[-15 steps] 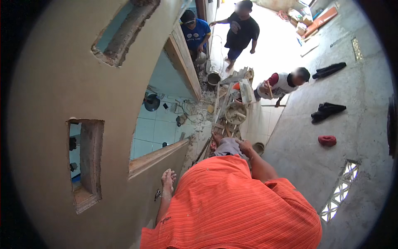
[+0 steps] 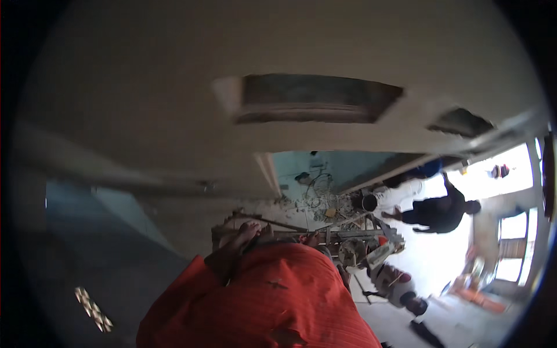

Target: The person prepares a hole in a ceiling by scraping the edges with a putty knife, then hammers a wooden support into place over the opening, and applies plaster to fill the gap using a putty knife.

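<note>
Counted: one left hand [image 2: 249,230], one right hand [image 2: 344,275], one timber platform [image 2: 342,234], one dark bucket [image 2: 369,202], one round basin [image 2: 350,253]. The wall [image 2: 145,104] has two smaller recesses, one long [image 2: 316,95] and one short [image 2: 461,123], plus one larger opening [image 2: 354,165]. Three other people are noted: one in dark clothing [image 2: 444,210], one in a pale top with dark red sleeves [image 2: 397,285], and one in blue [image 2: 429,169], partly hidden. The left hand is raised at the near side of the platform, which lies in front of the red shirt [image 2: 261,296]; its fingers look bent, but the degree of grip, and any contact, cannot be told. The right hand is dark and blurred beside the shirt; its grip and anything held cannot be told.
</note>
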The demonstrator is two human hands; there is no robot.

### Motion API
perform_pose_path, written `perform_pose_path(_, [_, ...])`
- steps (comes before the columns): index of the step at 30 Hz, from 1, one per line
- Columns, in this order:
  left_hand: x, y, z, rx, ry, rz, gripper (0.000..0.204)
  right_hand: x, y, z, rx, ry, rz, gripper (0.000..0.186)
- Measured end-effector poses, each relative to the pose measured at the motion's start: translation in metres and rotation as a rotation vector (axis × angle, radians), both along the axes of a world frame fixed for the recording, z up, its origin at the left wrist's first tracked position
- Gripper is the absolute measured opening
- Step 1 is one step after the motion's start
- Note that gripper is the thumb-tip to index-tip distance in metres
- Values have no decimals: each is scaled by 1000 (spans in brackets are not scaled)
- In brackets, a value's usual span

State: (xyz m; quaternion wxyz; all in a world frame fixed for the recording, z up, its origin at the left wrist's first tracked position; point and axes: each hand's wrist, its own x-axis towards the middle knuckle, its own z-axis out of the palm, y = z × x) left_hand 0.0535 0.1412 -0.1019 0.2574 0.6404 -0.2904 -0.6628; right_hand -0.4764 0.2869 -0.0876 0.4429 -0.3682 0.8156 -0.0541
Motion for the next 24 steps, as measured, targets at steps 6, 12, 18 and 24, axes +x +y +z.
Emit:
perform_pose_path(6, [44,128,-78,-610,-625,-243,32,-1,-70,33,56,-92,-75,36])
perform_pose_path(12, [17,158,-49,-20,-824,-395,35,7,-107,46,-28,-36,-3,39])
perform_pose_path(18, [47,131,-44,-408,-978,-640,36,120,-220,155,-401,-18,361,37])
perform_pose_path(24, [67,63,5,-312,-479,-32,37,203,-303,272,-1135,-206,381,33])
